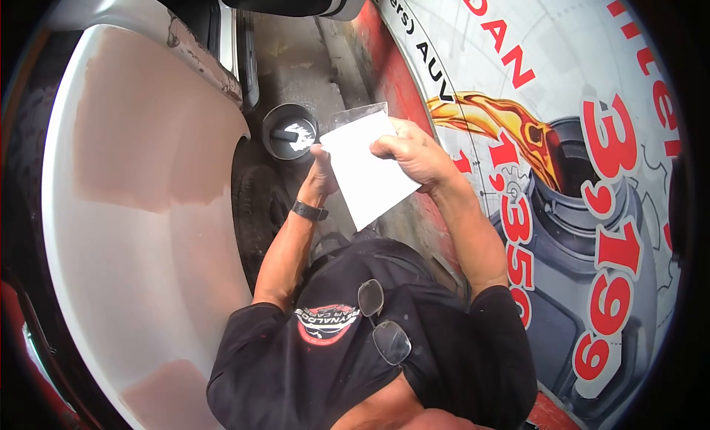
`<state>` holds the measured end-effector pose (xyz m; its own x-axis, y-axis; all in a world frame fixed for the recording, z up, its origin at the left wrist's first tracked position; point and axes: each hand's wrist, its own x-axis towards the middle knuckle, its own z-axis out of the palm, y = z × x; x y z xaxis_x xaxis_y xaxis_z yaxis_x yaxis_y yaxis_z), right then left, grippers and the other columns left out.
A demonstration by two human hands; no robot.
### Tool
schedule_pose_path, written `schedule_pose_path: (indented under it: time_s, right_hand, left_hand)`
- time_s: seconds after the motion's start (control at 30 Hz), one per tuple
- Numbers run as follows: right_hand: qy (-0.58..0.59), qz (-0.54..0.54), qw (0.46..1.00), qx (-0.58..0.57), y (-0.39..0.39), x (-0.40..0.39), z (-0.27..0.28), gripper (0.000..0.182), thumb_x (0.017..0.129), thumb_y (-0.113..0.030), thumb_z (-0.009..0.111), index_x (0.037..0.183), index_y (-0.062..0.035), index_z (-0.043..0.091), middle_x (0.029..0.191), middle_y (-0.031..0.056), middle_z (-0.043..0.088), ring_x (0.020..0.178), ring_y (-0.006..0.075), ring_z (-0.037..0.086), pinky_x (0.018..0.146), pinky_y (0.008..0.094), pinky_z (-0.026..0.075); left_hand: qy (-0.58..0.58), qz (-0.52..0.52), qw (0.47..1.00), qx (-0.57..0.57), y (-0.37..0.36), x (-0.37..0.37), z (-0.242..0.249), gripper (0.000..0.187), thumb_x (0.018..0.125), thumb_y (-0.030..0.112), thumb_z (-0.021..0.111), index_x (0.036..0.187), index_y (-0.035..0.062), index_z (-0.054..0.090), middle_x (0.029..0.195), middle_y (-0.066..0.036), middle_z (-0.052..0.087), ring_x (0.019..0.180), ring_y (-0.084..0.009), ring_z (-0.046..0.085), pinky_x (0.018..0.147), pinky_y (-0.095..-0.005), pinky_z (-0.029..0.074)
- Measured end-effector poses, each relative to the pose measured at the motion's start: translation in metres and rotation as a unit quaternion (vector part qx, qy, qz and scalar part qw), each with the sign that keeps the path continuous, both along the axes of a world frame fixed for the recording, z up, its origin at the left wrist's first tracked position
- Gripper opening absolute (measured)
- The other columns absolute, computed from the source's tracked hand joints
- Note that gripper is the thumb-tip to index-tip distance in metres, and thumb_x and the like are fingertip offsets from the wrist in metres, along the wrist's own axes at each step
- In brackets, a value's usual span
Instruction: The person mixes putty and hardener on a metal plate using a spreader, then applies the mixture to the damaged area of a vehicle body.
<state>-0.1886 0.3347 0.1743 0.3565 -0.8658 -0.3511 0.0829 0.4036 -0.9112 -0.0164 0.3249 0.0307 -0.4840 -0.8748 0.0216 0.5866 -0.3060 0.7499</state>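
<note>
A flat white sheet is held up in front of my torso, with a strip of clear plastic showing along its far edge. My right hand grips its right side, thumb on top and fingers underneath. My left hand, with a dark band on the wrist, is closed at the sheet's left edge, thumb up; its fingers are partly hidden behind the sheet. Just beyond my left hand, a dark round bucket stands on the floor. Bright reflections and a dark block-like object show inside it.
A white car body panel with pinkish-brown patches fills the left side. Below it sits a dark tyre. On the right stands a large printed banner with red numbers. Sunglasses hang on my black shirt.
</note>
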Motion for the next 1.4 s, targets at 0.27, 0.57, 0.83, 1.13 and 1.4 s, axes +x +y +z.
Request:
schedule_pose_path:
  time_s: [0.27,0.57,0.83,1.13,1.4]
  right_hand:
    - [-0.025,-0.073,0.995,-0.062,0.01,-0.021,0.05,0.034,0.086,-0.007,0.063,0.118,0.0046,0.057,0.104,0.008,0.067,0.089,0.0119,0.064,0.079,0.0258,0.052]
    - [0.508,0.021,0.646,-0.569,0.009,-0.041,0.009,0.048,0.08,0.003,0.059,0.125,-0.0128,0.064,0.113,0.0069,0.066,0.104,0.0227,0.062,0.099,0.0472,0.045]
    - [0.453,0.119,0.609,-0.64,-0.001,-0.031,-0.046,0.038,0.079,-0.009,0.062,0.116,-0.0168,0.064,0.114,0.0,0.063,0.11,0.0194,0.059,0.101,0.0493,0.04]
    - [0.432,0.167,0.637,-0.616,0.027,-0.034,-0.063,0.051,0.068,-0.001,0.068,0.116,-0.0189,0.066,0.116,-0.0014,0.065,0.111,0.0173,0.06,0.097,0.0476,0.042]
    - [0.153,-0.082,0.79,-0.589,0.037,-0.036,-0.028,0.044,0.083,0.007,0.059,0.124,-0.0087,0.064,0.121,0.0158,0.068,0.119,0.0305,0.061,0.112,0.0593,0.028]
  left_hand:
    - [0.033,0.031,0.994,0.098,-0.001,0.004,-0.008,0.109,0.073,0.082,0.058,0.144,0.0011,0.038,0.136,-0.013,0.055,0.124,-0.0259,0.056,0.106,-0.0441,0.045]
    - [-0.077,0.099,0.985,0.121,-0.005,0.014,0.053,0.06,0.103,0.05,0.042,0.138,0.0006,0.048,0.133,-0.008,0.058,0.117,-0.0183,0.06,0.096,-0.0352,0.051]
    - [-0.278,0.162,0.945,0.047,0.0,0.001,0.074,0.061,0.105,0.049,0.037,0.111,-0.0047,0.065,0.093,-0.006,0.064,0.076,-0.0134,0.058,0.07,-0.0319,0.049]
    - [-0.25,0.24,0.929,0.128,-0.026,0.009,0.035,0.057,0.106,0.042,0.033,0.117,-0.0062,0.061,0.104,-0.014,0.068,0.088,-0.0198,0.066,0.079,-0.0343,0.054]
    - [0.095,0.128,0.969,0.188,-0.019,0.01,0.065,0.062,0.1,0.049,0.031,0.131,-0.0006,0.052,0.12,-0.016,0.065,0.103,-0.0314,0.068,0.09,-0.0445,0.056]
